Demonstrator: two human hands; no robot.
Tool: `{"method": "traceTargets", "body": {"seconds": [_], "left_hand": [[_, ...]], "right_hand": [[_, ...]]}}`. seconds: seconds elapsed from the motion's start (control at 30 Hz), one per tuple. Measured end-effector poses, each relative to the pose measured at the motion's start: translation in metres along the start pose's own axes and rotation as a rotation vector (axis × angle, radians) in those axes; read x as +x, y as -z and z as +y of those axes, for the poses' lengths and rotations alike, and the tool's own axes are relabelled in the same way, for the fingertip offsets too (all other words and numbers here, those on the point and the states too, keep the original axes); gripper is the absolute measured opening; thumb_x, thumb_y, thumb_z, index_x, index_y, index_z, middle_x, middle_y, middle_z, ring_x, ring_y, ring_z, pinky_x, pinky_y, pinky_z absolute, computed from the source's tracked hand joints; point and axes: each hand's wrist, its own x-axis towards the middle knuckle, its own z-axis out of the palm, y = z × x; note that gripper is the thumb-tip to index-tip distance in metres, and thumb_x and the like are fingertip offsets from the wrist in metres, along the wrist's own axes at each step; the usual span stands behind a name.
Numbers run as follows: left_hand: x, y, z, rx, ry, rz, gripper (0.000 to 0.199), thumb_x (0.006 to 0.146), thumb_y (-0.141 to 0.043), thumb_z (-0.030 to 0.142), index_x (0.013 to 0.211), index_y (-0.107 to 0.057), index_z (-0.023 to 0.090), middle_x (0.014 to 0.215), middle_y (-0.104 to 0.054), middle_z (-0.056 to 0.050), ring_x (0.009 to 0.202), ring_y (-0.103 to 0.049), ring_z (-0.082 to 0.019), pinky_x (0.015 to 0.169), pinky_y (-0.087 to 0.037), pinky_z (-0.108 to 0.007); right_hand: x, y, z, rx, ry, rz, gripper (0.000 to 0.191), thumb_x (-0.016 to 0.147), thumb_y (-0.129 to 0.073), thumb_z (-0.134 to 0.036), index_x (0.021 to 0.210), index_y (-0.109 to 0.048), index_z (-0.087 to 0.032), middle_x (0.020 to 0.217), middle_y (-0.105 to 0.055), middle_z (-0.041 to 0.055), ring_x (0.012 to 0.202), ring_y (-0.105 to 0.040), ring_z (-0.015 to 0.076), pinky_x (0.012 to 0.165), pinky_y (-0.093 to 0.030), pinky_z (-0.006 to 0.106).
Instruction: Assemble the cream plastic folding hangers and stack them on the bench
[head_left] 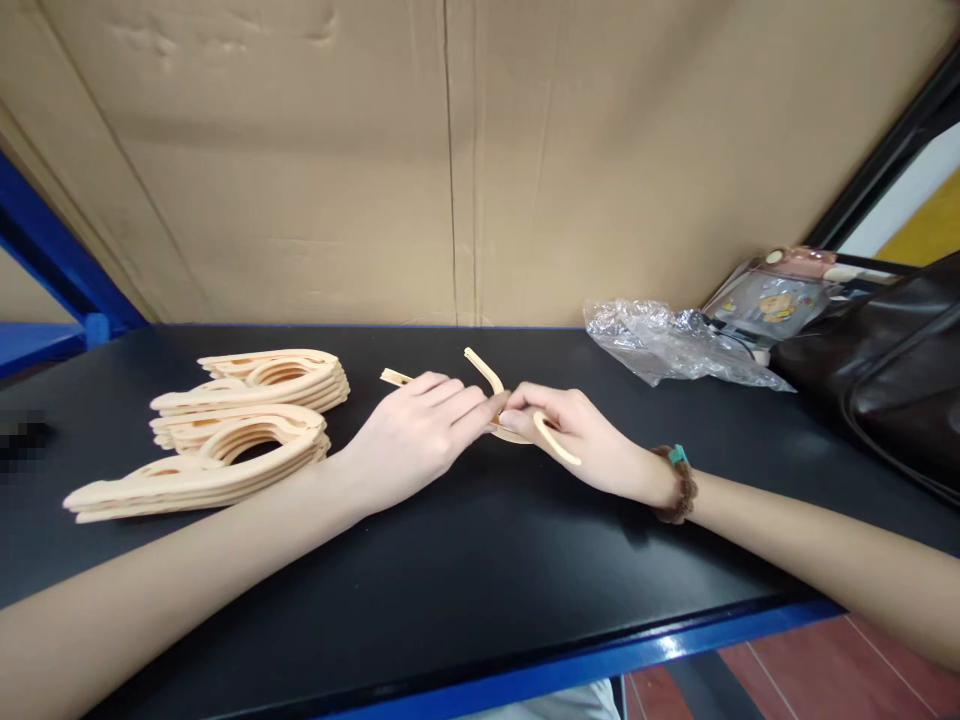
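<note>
My left hand [420, 430] and my right hand [600, 445] meet over the middle of the black table, both closed on one beige plastic folding hanger [486, 370]. One curved piece of it sticks up between the hands, and a hook-like curved end lies over the back of my right hand. A straight end shows beyond my left hand's knuckles. My fingers hide the hanger's middle, where the fingertips of both hands come together. Left of my left hand, beside the forearm, lie two stacks of similar beige folded hangers [262, 475], one behind the other.
Crumpled clear plastic bags [660, 335] lie at the back right, next to a printed clear pouch [780, 300] and a dark leather bag [885, 370]. A cardboard wall [315, 180] closes off the back. The black table [465, 600] has a blue front edge.
</note>
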Motion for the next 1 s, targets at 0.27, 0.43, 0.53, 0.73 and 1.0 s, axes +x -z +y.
{"method": "traceTargets", "body": {"seconds": [0.27,0.43,0.53,0.73,1.0], "left_hand": [[-0.001,0.005,0.011,-0.18,0.083,-0.03,0.021,0.097,-0.04,0.031,0.094,-0.056,0.017,0.074,-0.069,0.001,0.061,-0.066,-0.013,0.047,-0.041,-0.023],[0.0,0.005,0.012,-0.221,0.048,-0.045,0.017,0.095,-0.042,0.027,0.082,-0.049,0.018,0.066,-0.065,0.003,0.051,-0.061,-0.012,0.044,-0.037,-0.024],[0.001,0.004,0.011,-0.264,0.092,-0.095,0.013,0.091,-0.04,0.021,0.079,-0.046,0.018,0.063,-0.063,0.002,0.049,-0.057,-0.012,0.044,-0.036,-0.023],[-0.001,0.006,0.01,-0.395,0.197,-0.22,0.004,0.083,-0.042,0.018,0.081,-0.046,0.02,0.063,-0.064,0.004,0.05,-0.057,-0.011,0.048,-0.035,-0.021],[-0.002,0.002,0.01,-0.364,0.224,-0.151,0.023,0.093,-0.043,0.031,0.074,-0.051,0.019,0.061,-0.063,0.004,0.05,-0.056,-0.009,0.049,-0.031,-0.022]], "right_hand": [[0.003,-0.001,0.005,0.037,-0.094,0.095,0.036,0.09,-0.05,-0.025,0.123,-0.036,-0.024,0.061,-0.047,-0.0095,0.053,-0.042,0.0082,0.055,-0.034,0.021],[0.006,-0.004,0.012,-0.041,-0.068,0.128,0.052,0.084,-0.053,-0.015,0.132,-0.034,-0.024,0.072,-0.051,-0.0074,0.057,-0.046,0.0077,0.058,-0.039,0.021],[0.007,-0.004,0.013,-0.047,-0.037,0.111,0.054,0.078,-0.056,-0.01,0.128,-0.04,-0.023,0.075,-0.051,-0.0065,0.06,-0.048,0.008,0.058,-0.04,0.021],[0.006,-0.003,0.014,-0.179,0.032,0.069,0.034,0.071,-0.051,0.001,0.096,-0.06,-0.02,0.08,-0.056,-0.004,0.065,-0.049,0.0075,0.061,-0.039,0.02],[0.005,-0.004,0.015,-0.317,0.163,0.077,0.036,0.076,-0.046,0.003,0.102,-0.057,-0.019,0.093,-0.058,0.0014,0.087,-0.052,0.0139,0.077,-0.042,0.027]]}}
